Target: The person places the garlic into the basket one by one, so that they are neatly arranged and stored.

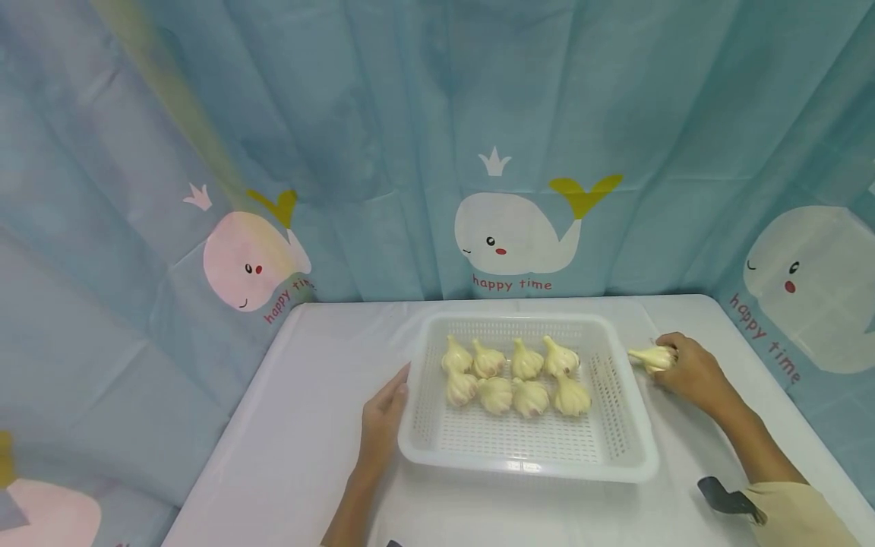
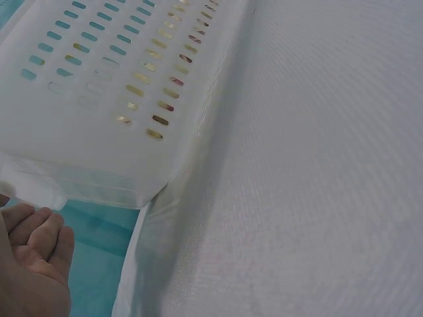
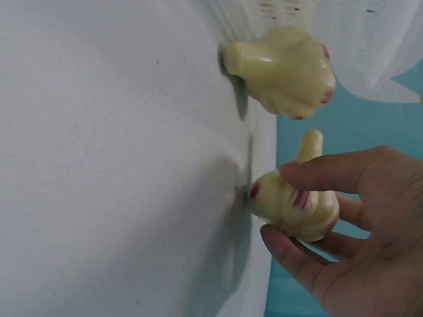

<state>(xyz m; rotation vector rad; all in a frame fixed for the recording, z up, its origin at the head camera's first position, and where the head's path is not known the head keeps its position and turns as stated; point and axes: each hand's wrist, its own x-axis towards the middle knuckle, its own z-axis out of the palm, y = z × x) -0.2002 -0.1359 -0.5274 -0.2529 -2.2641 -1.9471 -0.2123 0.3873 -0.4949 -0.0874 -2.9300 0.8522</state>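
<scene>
A white plastic basket [image 1: 519,466] holds several pale garlic bulbs [image 1: 495,395] in two rows. My left hand [image 1: 383,422] grips the basket's left rim; in the left wrist view its bent fingers [image 2: 46,238] are right at the rim, with the thumb mostly cut off by the frame. On the right, outside the basket, my right hand [image 1: 690,372] pinches a garlic bulb [image 3: 297,206] between thumb and fingers, close over the table. A second garlic bulb [image 3: 284,71] lies between that hand and the basket wall in the right wrist view, its stem against the cloth.
The table [image 1: 307,425] wears a white cloth. Blue curtains [image 1: 383,152] printed with whales hang behind it and along both sides. The basket's perforated wall [image 2: 99,39] stands up from the cloth.
</scene>
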